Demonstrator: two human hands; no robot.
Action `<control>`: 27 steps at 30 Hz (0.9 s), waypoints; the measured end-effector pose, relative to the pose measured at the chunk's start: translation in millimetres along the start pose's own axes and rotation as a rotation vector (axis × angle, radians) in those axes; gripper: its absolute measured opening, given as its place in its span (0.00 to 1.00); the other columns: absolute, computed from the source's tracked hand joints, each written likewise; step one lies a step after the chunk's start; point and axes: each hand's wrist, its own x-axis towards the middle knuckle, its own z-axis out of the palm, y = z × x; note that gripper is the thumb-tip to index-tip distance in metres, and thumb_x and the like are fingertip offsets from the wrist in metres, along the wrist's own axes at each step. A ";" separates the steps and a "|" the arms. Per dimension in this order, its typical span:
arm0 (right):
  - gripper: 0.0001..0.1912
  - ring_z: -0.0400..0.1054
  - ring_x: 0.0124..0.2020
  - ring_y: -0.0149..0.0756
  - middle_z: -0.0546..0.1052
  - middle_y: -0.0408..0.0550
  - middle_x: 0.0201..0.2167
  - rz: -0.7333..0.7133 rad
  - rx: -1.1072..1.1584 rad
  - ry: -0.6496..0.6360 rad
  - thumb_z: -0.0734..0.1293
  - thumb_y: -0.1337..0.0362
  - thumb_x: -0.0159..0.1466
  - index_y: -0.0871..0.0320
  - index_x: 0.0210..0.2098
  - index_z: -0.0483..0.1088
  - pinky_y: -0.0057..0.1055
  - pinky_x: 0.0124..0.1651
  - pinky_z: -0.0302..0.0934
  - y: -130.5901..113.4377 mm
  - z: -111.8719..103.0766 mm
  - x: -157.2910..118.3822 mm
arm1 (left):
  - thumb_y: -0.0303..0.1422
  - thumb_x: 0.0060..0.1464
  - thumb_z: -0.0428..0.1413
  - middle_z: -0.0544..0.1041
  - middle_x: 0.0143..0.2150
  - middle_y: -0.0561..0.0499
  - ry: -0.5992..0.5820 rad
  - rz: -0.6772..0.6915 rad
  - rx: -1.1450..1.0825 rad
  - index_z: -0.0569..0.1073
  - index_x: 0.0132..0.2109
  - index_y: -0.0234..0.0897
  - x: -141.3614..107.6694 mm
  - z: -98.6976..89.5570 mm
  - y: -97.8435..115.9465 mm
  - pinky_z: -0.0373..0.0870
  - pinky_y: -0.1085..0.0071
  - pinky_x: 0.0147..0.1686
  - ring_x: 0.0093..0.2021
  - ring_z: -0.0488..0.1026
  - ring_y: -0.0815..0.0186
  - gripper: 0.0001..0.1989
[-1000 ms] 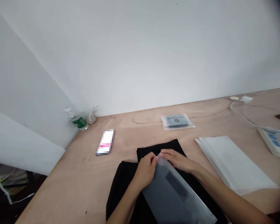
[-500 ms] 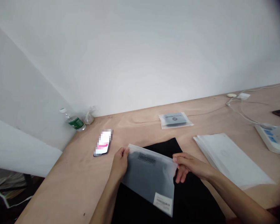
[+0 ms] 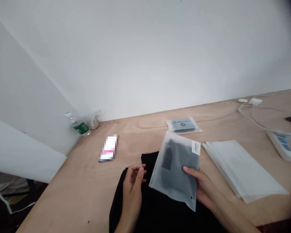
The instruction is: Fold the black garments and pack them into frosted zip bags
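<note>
My right hand (image 3: pixel 200 187) grips the lower right edge of a frosted plastic zip bag (image 3: pixel 173 171), with its thumb lying on the front. Something dark shows through the bag, which also has a black printed patch and a small white label (image 3: pixel 196 148). My left hand (image 3: pixel 133 184) hangs open just left of the bag, fingers apart, over a folded black garment (image 3: pixel 167 213). That hand holds nothing. The bag's lower part overlaps the garment, and my right hand and the bag hide part of the cloth.
A stack of frosted bags (image 3: pixel 240 168) lies right of the garment on the plywood table (image 3: pixel 63 191). Further back are a sealed packet (image 3: pixel 183 125), a phone with a blurred screen (image 3: pixel 108 148) and a water bottle (image 3: pixel 79 127). White cables and a white box (image 3: pixel 282 145) sit far right.
The bag has swung from lying crosswise to a steep tilt and moved up and right. My left hand has let go of it, and my right hand holds it alone.
</note>
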 end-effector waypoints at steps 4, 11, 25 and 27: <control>0.22 0.70 0.44 0.47 0.76 0.53 0.42 -0.010 -0.123 -0.190 0.70 0.63 0.50 0.58 0.45 0.68 0.45 0.51 0.60 -8.1 -2.8 -6.3 | 0.38 0.48 0.57 0.76 0.39 0.48 -0.264 -0.013 0.076 0.73 0.42 0.37 18.0 -11.2 19.5 0.60 0.78 0.16 0.23 0.68 0.72 0.14; 0.22 0.71 0.42 0.46 0.77 0.52 0.40 0.042 -0.186 -0.357 0.72 0.67 0.49 0.57 0.44 0.70 0.45 0.48 0.61 -13.5 0.3 -10.4 | 0.37 0.41 0.62 0.73 0.26 0.53 -0.549 -0.247 -0.020 0.74 0.41 0.34 13.8 3.7 28.4 0.47 0.83 0.09 0.15 0.57 0.79 0.18; 0.15 0.70 0.29 0.37 0.77 0.48 0.31 -0.233 -0.298 0.245 0.68 0.53 0.53 0.56 0.35 0.72 0.31 0.31 0.63 -48.3 -54.5 -4.4 | 0.33 0.46 0.61 0.74 0.36 0.50 -0.298 -0.154 -0.164 0.70 0.41 0.36 14.7 3.9 33.0 0.62 0.79 0.14 0.24 0.75 0.67 0.14; 0.14 0.68 0.28 0.37 0.76 0.46 0.29 -0.394 -0.377 0.431 0.70 0.53 0.50 0.54 0.33 0.71 0.32 0.30 0.63 -76.0 -86.5 -6.5 | 0.31 0.45 0.60 0.74 0.39 0.49 -0.256 -0.067 -0.204 0.71 0.40 0.37 14.0 -0.5 32.1 0.70 0.75 0.25 0.36 0.76 0.61 0.13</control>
